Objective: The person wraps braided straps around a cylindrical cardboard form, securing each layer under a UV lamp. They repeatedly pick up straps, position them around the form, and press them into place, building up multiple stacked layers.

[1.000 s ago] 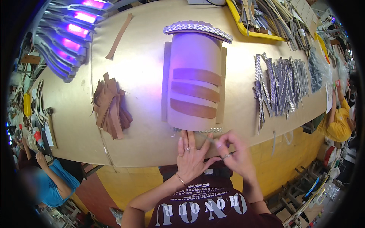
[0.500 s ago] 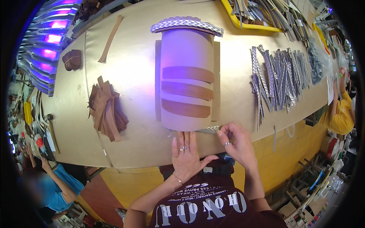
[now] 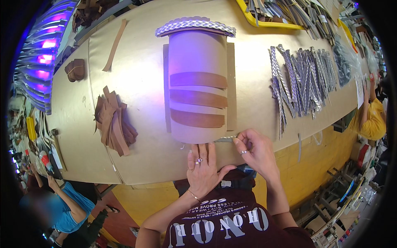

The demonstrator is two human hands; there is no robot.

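Note:
A rounded beige block (image 3: 197,56) lies on the gold-covered table, with three brown strips (image 3: 197,97) across its curved top. Along its far end runs a thick silver braided strap (image 3: 194,28). At the near end my left hand (image 3: 203,175) lies with fingers stretched out, their tips against or just under the block's edge. My right hand (image 3: 257,155) pinches the end of a thin silver braided strip (image 3: 225,139) between thumb and fingers, beside the block's near right corner. Where that strip's other end goes is hidden under the block.
To the left lie a loose heap of brown strips (image 3: 112,124), a tied brown bundle (image 3: 75,70) and a single brown strip (image 3: 115,45). Several braided silver strips (image 3: 304,82) are spread at right. A yellow tray (image 3: 269,25) of strips stands far right. People work on both sides.
The head view has shifted slightly, so the block appears a little further left. My right hand still pinches the braided strip, and my left hand stays at the block's near edge.

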